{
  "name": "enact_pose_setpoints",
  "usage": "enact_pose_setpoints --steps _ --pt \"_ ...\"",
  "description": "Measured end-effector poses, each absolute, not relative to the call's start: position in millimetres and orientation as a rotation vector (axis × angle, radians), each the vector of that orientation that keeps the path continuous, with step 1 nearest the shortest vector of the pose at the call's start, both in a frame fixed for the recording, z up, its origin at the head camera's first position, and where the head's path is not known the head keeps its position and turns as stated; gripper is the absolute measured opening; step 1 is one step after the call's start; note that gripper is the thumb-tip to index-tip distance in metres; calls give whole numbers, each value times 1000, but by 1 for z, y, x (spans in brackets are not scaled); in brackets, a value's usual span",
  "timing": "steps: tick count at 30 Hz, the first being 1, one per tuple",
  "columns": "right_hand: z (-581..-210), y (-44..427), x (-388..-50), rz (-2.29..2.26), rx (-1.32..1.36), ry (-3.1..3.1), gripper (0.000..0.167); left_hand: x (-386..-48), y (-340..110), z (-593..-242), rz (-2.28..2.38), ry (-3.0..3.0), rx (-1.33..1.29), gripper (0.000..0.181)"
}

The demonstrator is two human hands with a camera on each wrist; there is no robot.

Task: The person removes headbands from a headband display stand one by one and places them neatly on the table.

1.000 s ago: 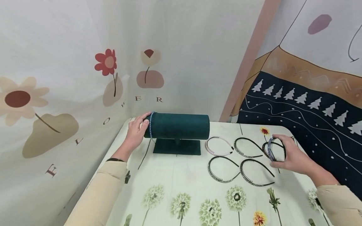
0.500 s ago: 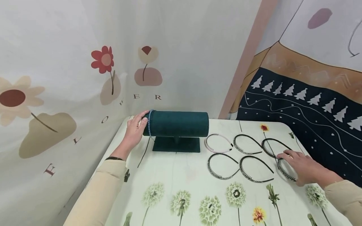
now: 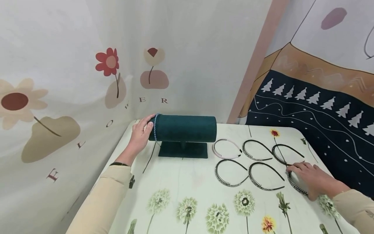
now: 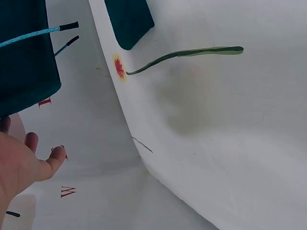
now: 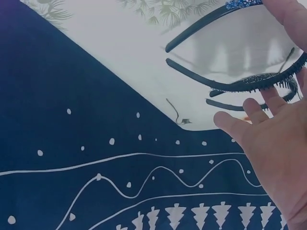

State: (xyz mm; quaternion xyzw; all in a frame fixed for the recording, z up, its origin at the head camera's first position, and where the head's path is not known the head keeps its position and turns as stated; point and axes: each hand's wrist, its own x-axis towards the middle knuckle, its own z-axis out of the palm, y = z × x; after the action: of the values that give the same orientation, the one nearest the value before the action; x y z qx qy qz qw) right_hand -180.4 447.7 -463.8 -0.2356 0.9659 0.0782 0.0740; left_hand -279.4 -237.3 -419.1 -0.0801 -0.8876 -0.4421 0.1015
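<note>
A dark green velvet roll (image 3: 187, 129) stands on a flat base (image 3: 182, 151), with a blue braided headband (image 3: 155, 128) around its left end. My left hand (image 3: 140, 135) rests on that end; the left wrist view shows loose fingers at the roll and the headband's black tips. Low over the table at right, my right hand (image 3: 315, 180) holds a black toothed headband (image 5: 206, 81) with blue sparkle, between thumb and fingers; its open ends point away from the palm. Another headband (image 3: 280, 145) lies just behind that hand.
A pink headband (image 3: 226, 158) and several dark ones, such as the near headband (image 3: 229, 160), lie in two rows right of the roll. A flower-print cloth (image 3: 175, 182) covers the table. Printed curtains (image 3: 190, 65) hang close behind and at both sides.
My right hand has brought its headband toward me and down, from over the back-row headband to the right end of the near row. The left hand has stayed on the roll.
</note>
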Motion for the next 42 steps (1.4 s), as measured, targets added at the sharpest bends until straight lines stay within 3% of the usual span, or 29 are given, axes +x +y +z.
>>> enact_pose_setpoints --steps 33,42 --pt "-471 438 -182 194 -554 2792 138 -281 -234 -426 -1300 -2585 -222 53" --pt "-473 440 -184 186 -531 2800 136 -281 -233 -425 -1306 -2568 -231 52"
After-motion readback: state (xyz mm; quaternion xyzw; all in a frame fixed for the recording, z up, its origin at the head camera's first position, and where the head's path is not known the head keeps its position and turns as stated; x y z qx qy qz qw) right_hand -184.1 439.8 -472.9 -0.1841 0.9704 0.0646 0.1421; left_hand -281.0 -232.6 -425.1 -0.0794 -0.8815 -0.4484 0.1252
